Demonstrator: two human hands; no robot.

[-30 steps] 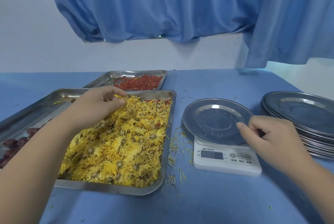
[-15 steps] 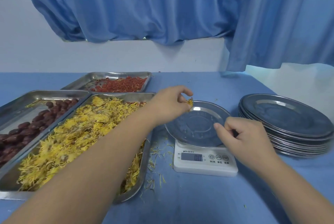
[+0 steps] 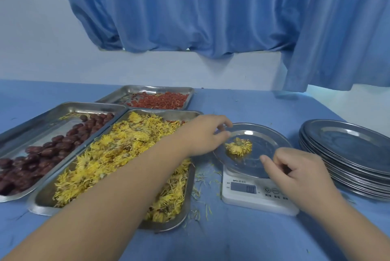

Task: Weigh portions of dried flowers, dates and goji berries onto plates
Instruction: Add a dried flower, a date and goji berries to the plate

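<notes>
1. Dried flower (image 3: 239, 146), a single yellow head, is lying on the steel plate (image 3: 268, 144) that is sitting on top of the white scale (image 3: 256, 194); take the scale as your landmark.
2. You are holding your left hand (image 3: 203, 134) over the plate's left rim, just left of the scale, fingers loosely spread and gripping nothing.
3. You are keeping your right hand (image 3: 299, 173) at the plate's near right edge, above the scale's buttons, with the fingers curled in; whether they are pinching the rim or only resting against it is hard to tell from this angle.
4. Your left forearm is crossing over the tray of yellow flowers (image 3: 118, 159), which is sitting directly left of the scale with loose petals (image 3: 200, 193) scattered on the blue table (image 3: 232, 239) between the two.
5. A tray of dark red dates (image 3: 42, 151) is lying further left of the scale, touching the flower tray's long side.
6. A tray of goji berries (image 3: 160, 100) is sitting behind and to the left of the scale, at the far end of the flower tray.
7. A stack of empty plates (image 3: 348, 155) is standing right of the scale, near it but apart.
8. The scale's display (image 3: 242, 188) is facing you, but its digits are too blurred to read.
</notes>
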